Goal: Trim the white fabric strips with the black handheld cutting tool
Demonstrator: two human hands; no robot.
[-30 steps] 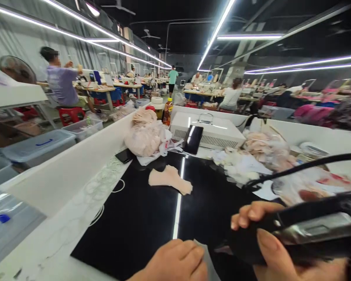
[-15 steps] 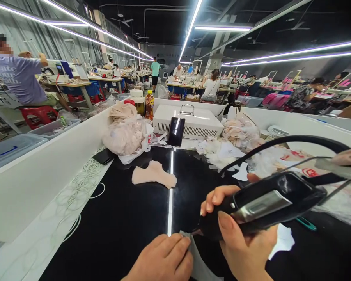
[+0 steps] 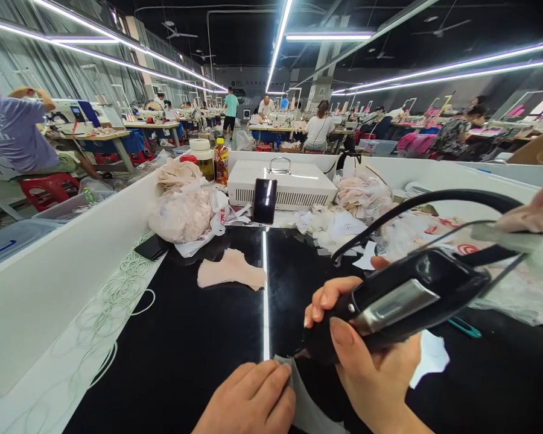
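Note:
My right hand [image 3: 366, 355] is wrapped round a black corded handheld power tool [image 3: 416, 301] with a silver plate on its side. The tool slants down to the left, its narrow tip beside a thin grey fabric piece [image 3: 310, 401] on the black work surface. My left hand [image 3: 253, 398] presses the fabric's upper left edge with its fingers held together. Whether the tip touches the fabric I cannot tell. Further back lies a beige fabric cutout [image 3: 230, 271]. A white piece [image 3: 429, 358] lies partly behind my right hand.
A phone [image 3: 265, 201] leans against a white vented box [image 3: 280, 184]. Bagged beige fabric [image 3: 181, 211] stands at the back left, thin cord [image 3: 136, 271] along the left edge. At right, the tool's cable [image 3: 434, 196] arches near plastic bags and a teal-handled item [image 3: 465, 327].
The view has shifted slightly, so most things appear a little further left. Both hands keep nearly the same place at the grey fabric, and the tool is still held.

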